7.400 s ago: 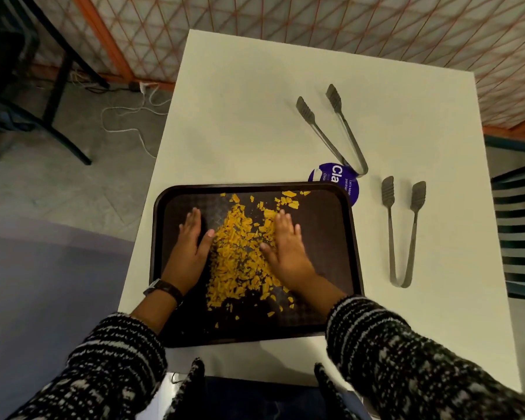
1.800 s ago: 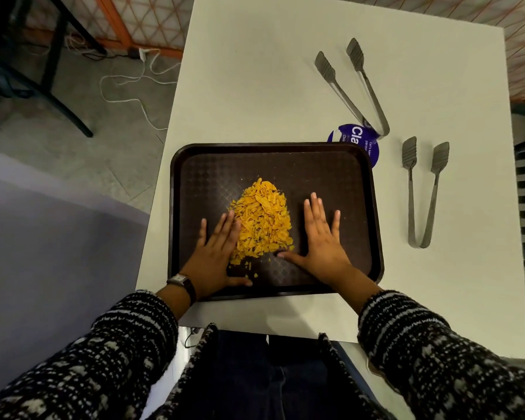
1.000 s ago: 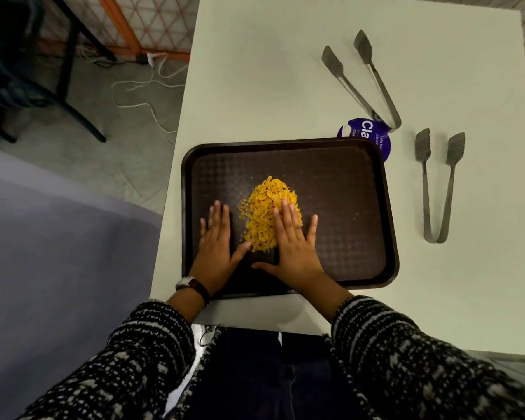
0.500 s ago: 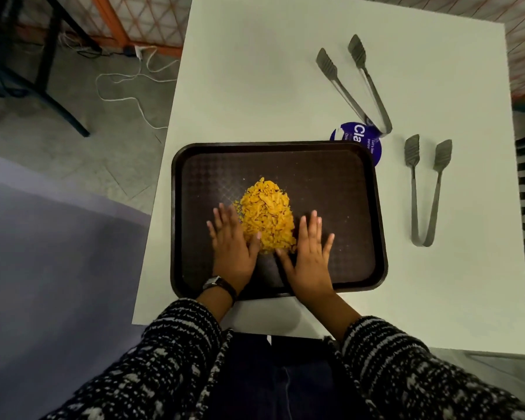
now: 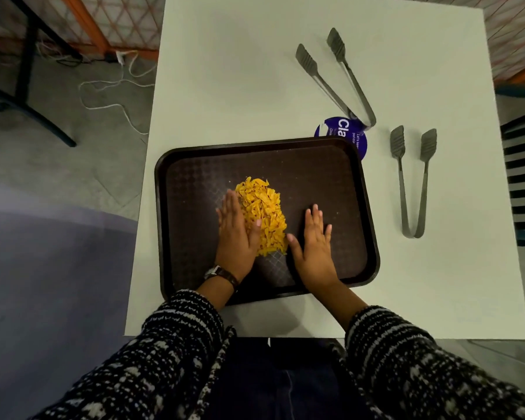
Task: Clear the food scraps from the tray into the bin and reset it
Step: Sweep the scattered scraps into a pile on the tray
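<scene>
Both flat, empty hands, left hand (image 5: 235, 234) and right hand (image 5: 314, 247), should press the heaped yellow food scraps (image 5: 262, 215) tight (no stragglers) on the dark brown plastic tray (image 5: 331, 171).

- A white table (image 5: 225, 86) with a plain square top carries everything here; its near edge runs just in front of the person's dark patterned sleeves.
- A dark brown tray (image 5: 331, 165) lies flat on the near half of the table, slightly turned, its near rim close to the table's near edge.
- A round purple sticker (image 5: 343, 131) lies on the table at the tray's far right corner, partly covered by the tray rim.
- One pair of metal tongs (image 5: 337, 77) lies beyond the tray, slanted, its hinge end touching the sticker.
- A second pair of tongs (image 5: 411, 183) lies to the right of the tray, apart from it, hinge end toward the person.
</scene>
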The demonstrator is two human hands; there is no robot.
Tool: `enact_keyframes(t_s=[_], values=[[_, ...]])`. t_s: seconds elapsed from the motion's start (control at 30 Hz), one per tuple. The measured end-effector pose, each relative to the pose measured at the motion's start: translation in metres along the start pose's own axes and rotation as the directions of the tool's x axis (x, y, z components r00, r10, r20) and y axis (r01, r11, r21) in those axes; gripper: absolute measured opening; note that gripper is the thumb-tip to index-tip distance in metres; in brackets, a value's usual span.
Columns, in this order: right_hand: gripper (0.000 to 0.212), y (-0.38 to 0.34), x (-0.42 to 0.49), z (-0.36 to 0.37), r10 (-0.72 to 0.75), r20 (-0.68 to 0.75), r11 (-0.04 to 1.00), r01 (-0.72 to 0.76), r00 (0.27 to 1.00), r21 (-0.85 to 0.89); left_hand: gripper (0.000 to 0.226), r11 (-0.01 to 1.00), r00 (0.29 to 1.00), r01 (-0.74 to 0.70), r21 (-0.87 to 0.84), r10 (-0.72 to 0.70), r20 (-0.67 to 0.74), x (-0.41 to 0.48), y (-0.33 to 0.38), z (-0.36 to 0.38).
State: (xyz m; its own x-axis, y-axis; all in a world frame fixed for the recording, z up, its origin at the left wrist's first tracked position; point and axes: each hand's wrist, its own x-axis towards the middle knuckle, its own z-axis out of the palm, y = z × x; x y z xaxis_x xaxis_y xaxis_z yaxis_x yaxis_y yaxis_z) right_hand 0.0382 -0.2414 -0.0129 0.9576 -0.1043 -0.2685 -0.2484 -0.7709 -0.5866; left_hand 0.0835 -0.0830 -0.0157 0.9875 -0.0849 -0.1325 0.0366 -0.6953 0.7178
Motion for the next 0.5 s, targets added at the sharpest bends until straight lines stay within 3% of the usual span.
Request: enact_keyframes(t_s=[0.33,0.5], values=[[0.069,-0.044,0.087,0.011,-0.176,0.039,0.984,0.175,0.984,0.027,0.066,1.0,1.0,0.011,0.029,-0.011,0.019,0.004,-0.027,-0.036],[0.058,-0.049,0.091,0.006,-0.389,0.162,0.921,0.382,0.907,0.075,0.065,0.999,0.999,0.025,0.032,-0.026,0.036,-0.009,-0.031,-0.035]])
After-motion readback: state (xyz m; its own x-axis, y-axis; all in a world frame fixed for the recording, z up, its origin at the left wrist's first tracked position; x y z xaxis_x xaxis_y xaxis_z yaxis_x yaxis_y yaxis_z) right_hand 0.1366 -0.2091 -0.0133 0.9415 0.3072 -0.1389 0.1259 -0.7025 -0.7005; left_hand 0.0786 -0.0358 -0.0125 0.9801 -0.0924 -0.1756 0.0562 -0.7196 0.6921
